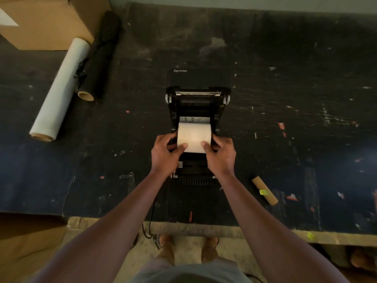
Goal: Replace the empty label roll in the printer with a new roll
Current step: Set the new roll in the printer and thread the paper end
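The left hand (165,152) and right hand (220,153) gripped the new label roll (193,137) by its ends, thumbs on top, inside the open Xprinter label printer (196,103) bay. An empty cardboard core (264,190) (yellow tag attached) lay on the black table (285,88), right of the printer.

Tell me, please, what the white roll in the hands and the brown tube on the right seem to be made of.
The label roll looks like matte white paper: a smooth, dull, evenly wound surface. The empty core looks like plain brown cardboard, matte, with a yellow-green scrap stuck on it. Both are judged by look only.
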### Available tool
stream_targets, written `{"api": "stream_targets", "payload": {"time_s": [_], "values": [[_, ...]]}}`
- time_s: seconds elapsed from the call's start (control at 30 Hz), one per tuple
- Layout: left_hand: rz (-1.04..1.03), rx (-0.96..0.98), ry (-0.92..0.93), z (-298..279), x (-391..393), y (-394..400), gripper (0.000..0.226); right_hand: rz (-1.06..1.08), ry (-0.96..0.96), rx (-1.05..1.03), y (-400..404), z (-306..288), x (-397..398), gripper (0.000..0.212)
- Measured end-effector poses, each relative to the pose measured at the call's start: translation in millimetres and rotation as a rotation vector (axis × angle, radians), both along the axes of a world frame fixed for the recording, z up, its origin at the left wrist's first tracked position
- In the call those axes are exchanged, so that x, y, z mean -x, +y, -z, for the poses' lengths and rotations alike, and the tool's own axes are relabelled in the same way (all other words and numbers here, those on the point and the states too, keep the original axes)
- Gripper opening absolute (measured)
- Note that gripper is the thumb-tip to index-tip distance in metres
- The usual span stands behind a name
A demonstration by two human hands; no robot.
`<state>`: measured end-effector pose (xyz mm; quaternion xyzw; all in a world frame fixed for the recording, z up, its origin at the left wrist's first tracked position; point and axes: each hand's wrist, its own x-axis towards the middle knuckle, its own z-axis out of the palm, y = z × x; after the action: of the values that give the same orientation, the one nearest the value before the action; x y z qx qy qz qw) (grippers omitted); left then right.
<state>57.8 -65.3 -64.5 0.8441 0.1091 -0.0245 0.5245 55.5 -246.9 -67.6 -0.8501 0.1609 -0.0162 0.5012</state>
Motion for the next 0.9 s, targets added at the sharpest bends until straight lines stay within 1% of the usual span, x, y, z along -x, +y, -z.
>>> {"api": "stream_targets", "payload": {"time_s": [0.3, 0.43, 0.7, 0.8, 0.9], "values": [[0.000, -0.020, -0.004, 5, 17, -1, 0.052, 0.004, -0.003, 0.004, -1, 5, 16, 0.049], [0.008, -0.056, -0.050, 11, 27, -2, 0.050, -0.001, -0.030, 0.000, 1, 6, 23, 0.046], [-0.017, -0.077, -0.057, 13, 27, -2, 0.050, 0.003, -0.033, -0.027, 5, 7, 26, 0.051], [-0.030, -0.067, -0.082, 10, 24, -1, 0.051, -0.023, -0.079, -0.028, 5, 3, 21, 0.050], [-0.051, -0.031, -0.070, 4, 11, 0, 0.051, -0.022, -0.057, -0.048, 3, -3, 8, 0.051]]}}
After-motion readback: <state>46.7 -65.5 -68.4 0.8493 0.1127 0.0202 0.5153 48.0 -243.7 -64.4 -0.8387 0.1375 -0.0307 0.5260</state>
